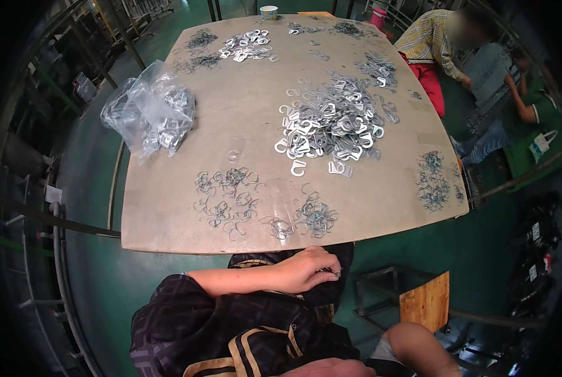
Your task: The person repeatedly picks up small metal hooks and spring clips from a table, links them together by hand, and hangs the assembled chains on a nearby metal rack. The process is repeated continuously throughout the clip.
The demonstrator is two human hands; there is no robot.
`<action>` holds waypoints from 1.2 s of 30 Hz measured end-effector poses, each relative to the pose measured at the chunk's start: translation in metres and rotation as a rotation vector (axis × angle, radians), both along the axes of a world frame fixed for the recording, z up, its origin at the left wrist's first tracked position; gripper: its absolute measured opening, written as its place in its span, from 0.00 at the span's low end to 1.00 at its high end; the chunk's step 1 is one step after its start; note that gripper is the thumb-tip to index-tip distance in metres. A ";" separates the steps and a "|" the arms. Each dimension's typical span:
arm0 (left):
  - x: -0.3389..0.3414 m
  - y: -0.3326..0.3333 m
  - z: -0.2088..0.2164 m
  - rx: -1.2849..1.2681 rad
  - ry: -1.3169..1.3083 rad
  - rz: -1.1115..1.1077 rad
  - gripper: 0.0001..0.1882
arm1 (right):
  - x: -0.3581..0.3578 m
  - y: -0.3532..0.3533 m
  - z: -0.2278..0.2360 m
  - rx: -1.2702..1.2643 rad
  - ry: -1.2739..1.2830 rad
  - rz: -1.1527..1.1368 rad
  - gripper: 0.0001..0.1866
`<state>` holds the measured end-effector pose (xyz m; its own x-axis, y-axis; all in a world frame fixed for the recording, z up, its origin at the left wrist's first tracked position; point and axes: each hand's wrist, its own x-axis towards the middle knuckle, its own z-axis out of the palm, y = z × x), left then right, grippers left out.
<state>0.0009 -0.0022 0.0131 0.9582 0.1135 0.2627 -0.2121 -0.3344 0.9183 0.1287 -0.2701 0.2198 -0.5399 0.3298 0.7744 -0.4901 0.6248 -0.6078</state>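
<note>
My left hand (312,270) rests in front of the table's near edge, over dark patterned clothing, with the forearm crossing from the left. Its fingers are curled and pressed together; what they hold, if anything, is too small to make out. My bent right arm (419,349) shows at the lower right, and its hand is not visible. Closest to my left hand on the table lies a pile of thin bent wire clips (315,217), with a looser group of wire clips (231,188) to its left. Farther back is a large heap of flat grey metal hooks (334,119).
A clear plastic bag of metal parts (152,116) sits at the table's left edge. More wire clips (433,182) lie at right; small piles line the far side near a paper cup (268,12). Two people (428,44) work beyond the right edge. A wooden-topped stool (425,301) stands at lower right.
</note>
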 end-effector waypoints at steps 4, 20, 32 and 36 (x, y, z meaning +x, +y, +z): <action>-0.001 0.002 -0.007 0.010 0.006 -0.001 0.06 | 0.080 0.087 -0.083 -0.672 0.366 -0.550 0.10; -0.001 0.002 -0.010 0.047 0.007 -0.061 0.04 | 0.096 0.319 -0.289 -0.766 -0.914 -2.182 0.19; 0.001 0.000 -0.011 -0.063 0.023 0.062 0.05 | 0.089 0.201 -0.233 -1.165 0.188 -1.323 0.12; 0.010 -0.002 -0.022 -0.041 -0.016 0.145 0.07 | 0.065 0.153 -0.215 -1.193 0.052 -1.249 0.15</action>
